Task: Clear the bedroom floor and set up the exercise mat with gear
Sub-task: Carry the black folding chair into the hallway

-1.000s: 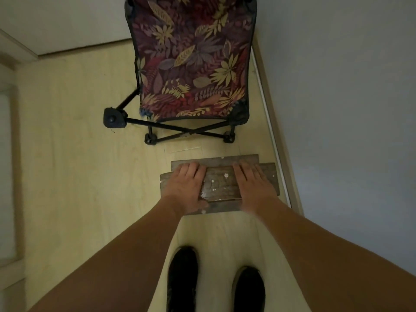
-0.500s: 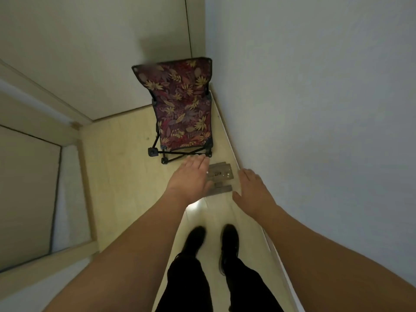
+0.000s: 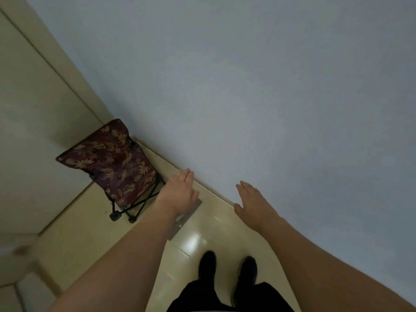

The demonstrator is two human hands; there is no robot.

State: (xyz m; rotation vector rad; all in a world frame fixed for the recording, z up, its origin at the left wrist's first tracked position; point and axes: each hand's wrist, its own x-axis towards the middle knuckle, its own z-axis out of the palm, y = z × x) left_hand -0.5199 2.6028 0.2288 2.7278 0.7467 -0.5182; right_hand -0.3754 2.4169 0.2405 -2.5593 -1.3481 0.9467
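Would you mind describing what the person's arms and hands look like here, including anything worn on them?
Both forearms are bare right up to the edge of the head view, with no sleeves showing. The left hand and right hand wear no gloves, and no watch, band or ring is visible on either. Lower down, dark trousers and black shoes show.

A dark, paint-speckled wooden board (image 3: 188, 216) lies flat on the pale floor (image 3: 94, 233) near the wall's baseboard, just beside a folding chair (image 3: 117, 165) with leaf-print fabric; an arm hides most of it.
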